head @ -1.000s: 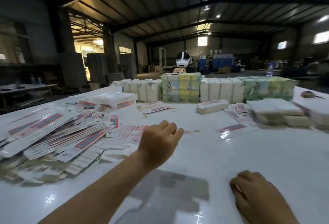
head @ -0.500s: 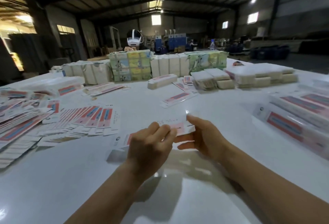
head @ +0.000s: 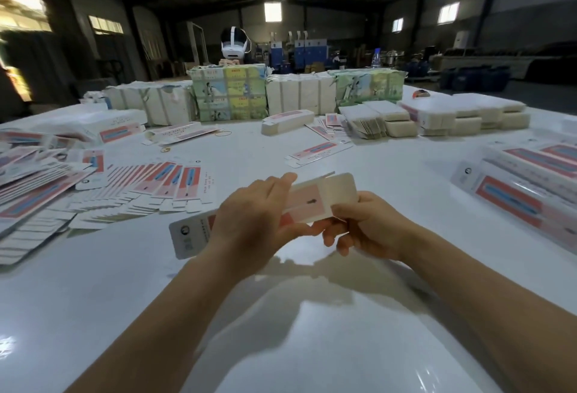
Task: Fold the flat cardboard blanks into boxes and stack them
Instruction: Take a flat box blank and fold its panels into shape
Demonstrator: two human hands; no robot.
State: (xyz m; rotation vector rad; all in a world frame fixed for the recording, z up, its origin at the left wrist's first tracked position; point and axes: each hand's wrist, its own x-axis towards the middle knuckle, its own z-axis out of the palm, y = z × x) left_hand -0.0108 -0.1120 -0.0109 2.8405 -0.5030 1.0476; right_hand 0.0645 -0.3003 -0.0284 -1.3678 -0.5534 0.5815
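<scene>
Both hands hold one long flat cardboard blank (head: 315, 200), white with a red panel, above the white table (head: 281, 346). My left hand (head: 249, 224) grips its middle from above, fingers curled over the far edge. My right hand (head: 371, 227) pinches its right end, where a rounded white flap stands out. The blank's left end with a round logo sticks out past my left wrist. A fan of more flat blanks (head: 156, 183) lies to the left. Folded boxes (head: 524, 193) lie stacked at the right.
Bundles of wrapped blanks (head: 229, 93) and white stacks (head: 462, 114) line the far side of the table. Single boxes (head: 287, 121) and a loose blank (head: 318, 152) lie mid-table. A person in a white headset (head: 234, 43) sits behind the bundles.
My view has swung from the left pile to the table's middle. Both hands have lifted a blank off the table, and they now hold it higher and closer than half a second ago.
</scene>
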